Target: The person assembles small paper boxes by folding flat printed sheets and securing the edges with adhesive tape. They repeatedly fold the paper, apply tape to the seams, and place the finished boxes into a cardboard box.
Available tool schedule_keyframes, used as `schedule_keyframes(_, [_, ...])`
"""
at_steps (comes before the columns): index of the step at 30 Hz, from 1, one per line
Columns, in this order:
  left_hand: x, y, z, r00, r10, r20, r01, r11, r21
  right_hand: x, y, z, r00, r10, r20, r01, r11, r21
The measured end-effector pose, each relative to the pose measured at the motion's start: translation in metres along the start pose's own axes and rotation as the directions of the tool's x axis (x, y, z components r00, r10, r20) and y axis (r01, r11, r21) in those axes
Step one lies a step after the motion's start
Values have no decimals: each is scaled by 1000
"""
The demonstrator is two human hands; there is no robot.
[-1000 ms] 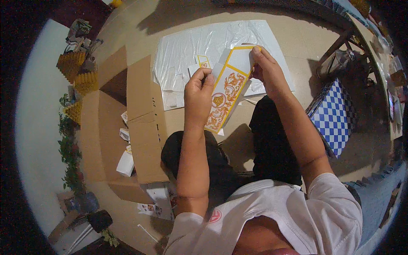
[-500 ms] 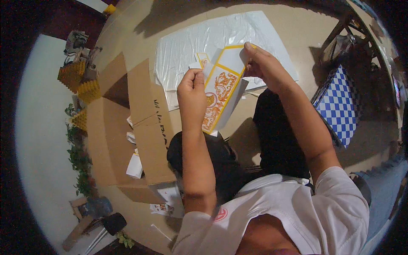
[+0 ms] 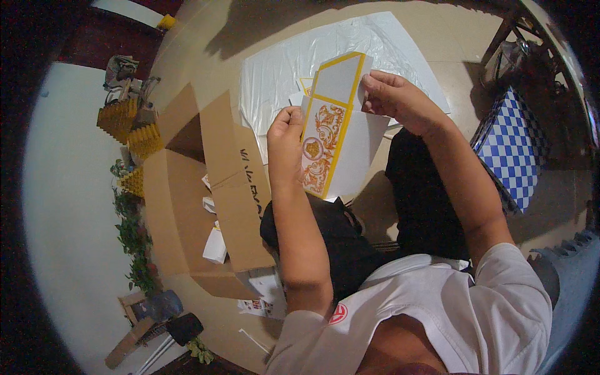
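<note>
Raised before my knees is a long paperboard carton (image 3: 324,147), partly unfolded, with yellow borders, an ornate orange pattern and plain white panels. My left hand (image 3: 285,132) pinches its left edge between thumb and fingers. On the opposite side my right hand (image 3: 400,102) is closed at the edge of the upper flap; its inner fingers are partly hidden. Beyond the carton, white sheets under clear plastic (image 3: 375,44) lie on the floor. A small patterned piece of paperboard (image 3: 305,85) rests on them, half covered by the held carton.
At my left stands an open cardboard box (image 3: 234,181) with white folded cartons (image 3: 215,246) inside. A blue-and-white checkered stack (image 3: 509,147) is at the right. Yellow stacked pieces (image 3: 119,119) and a leafy plant (image 3: 131,231) line the far left wall.
The carton has turned, showing more of its white side panel, and its upper flap stands higher. My right hand has shifted down along the flap's edge. The whole view has moved slightly.
</note>
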State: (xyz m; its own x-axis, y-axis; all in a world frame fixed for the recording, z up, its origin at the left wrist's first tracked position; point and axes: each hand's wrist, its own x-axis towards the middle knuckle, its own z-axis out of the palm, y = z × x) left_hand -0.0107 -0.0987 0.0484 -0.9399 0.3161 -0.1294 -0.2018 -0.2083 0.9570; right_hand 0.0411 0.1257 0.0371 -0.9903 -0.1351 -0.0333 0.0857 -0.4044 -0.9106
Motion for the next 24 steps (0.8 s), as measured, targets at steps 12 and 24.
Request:
schedule_keyframes(12, [-1, 6, 6, 999, 4, 54, -15, 977, 213, -1, 0, 9, 999, 23, -38, -22, 999, 38])
schedule_keyframes(24, [0, -2, 9, 1000, 18, -17, -16, 995, 95, -7, -4, 19, 995, -90, 37, 95, 980, -173])
